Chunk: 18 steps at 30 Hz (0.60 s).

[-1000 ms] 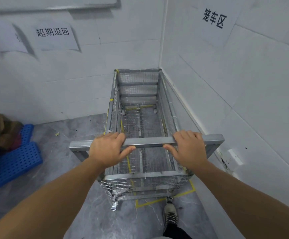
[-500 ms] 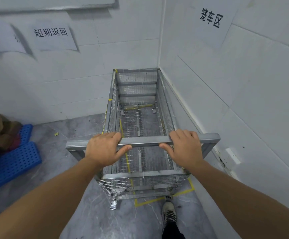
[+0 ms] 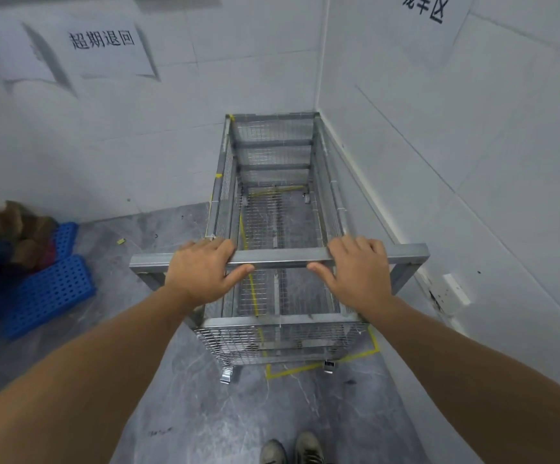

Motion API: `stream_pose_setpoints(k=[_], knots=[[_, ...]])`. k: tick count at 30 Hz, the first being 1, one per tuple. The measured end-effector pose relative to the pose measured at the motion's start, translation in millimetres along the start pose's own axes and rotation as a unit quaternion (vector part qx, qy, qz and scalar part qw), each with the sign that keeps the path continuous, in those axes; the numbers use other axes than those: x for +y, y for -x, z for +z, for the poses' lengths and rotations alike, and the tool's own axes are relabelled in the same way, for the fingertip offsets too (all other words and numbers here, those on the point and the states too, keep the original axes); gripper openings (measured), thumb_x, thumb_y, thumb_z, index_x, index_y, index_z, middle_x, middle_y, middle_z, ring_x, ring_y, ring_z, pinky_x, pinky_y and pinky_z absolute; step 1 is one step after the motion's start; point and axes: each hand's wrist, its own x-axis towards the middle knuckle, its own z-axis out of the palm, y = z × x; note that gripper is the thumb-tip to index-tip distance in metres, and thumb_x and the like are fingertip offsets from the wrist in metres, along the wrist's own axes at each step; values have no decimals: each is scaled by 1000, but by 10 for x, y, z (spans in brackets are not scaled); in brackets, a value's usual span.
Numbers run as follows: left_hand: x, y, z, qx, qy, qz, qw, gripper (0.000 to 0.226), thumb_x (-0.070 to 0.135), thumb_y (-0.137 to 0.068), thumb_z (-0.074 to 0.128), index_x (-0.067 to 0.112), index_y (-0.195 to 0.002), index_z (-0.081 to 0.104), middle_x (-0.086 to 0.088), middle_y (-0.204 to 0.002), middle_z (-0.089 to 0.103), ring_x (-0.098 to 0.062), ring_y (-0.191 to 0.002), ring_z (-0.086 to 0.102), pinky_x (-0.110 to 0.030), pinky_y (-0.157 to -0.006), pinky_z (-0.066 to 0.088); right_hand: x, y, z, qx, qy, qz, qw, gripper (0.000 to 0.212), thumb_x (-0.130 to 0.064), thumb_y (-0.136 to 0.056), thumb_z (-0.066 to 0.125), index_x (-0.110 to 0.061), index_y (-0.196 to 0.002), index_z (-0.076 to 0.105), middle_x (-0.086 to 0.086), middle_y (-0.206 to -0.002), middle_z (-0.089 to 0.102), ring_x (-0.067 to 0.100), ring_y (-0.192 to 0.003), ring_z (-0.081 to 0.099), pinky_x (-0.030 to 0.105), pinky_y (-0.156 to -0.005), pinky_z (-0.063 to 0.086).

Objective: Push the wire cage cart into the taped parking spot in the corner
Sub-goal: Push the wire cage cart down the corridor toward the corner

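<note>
Head view looked down at a grey floor [image 3: 205,413] in a white corner. On the far left lay blue plastic pallets [image 3: 49,293] with brown cardboard bits [image 3: 24,229] piled on top. Above them, on the back wall, hung a paper sign [image 3: 103,40] with black writing.

The left hand [image 3: 201,272] sat on the handle bar [image 3: 278,257] of the wire cage cart [image 3: 275,229]. Its fingers curled over the top of the bar and its thumb tucked under, so it was closed around the bar. The cart stood in the middle, with its far end up against the back wall and its right side close beside the right wall. Yellow tape [image 3: 318,365] on the floor made the parking spot. The tape showed through the wire bottom, and its near corner poked out just past the cart's near wheels.

The right hand [image 3: 355,272] was wrapped around the same bar in the same way, fingers over and thumb under. To its right, low on the wall, was a white socket [image 3: 454,289]. Another sign [image 3: 429,8] was high on that wall. Two shoes [image 3: 292,450] showed at the bottom.
</note>
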Motion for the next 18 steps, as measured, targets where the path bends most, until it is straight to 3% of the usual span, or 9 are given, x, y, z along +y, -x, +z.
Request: stream_pose_setpoints(k=[10, 13, 18], knots=[[-164, 26, -106, -44, 53, 18, 997, 54, 73, -87, 27, 24, -90, 50, 7, -84, 54, -14, -71, 46, -32, -66, 33, -66, -35, -84, -29, -10, -32, 999, 65, -72, -92, 21, -20, -101, 59, 1, -92, 62, 27, -85, 57, 42, -79, 39], [-369, 132, -127, -43, 66, 23, 997, 56, 74, -86, 25, 25, -91, 50, 6, -84, 56, -16, -71, 47, -33, -69, 34, -321, -98, -91, -33, -22, -49, 998, 71, -73, -93, 15, -18, -104, 59, 1, -94, 61, 27, -87, 58, 43, -81, 41], [-836, 366, -122, -37, 72, 40, 996, 54, 70, -87, 28, 25, -100, 54, 5, -93, 60, -21, -86, 59, -36, -76, 37, -1018, -204, -86, -9, -25, -31, 999, 63, -68, -93, 27, -16, -107, 61, 3, -96, 61, 29, -88, 58, 45, -87, 42]])
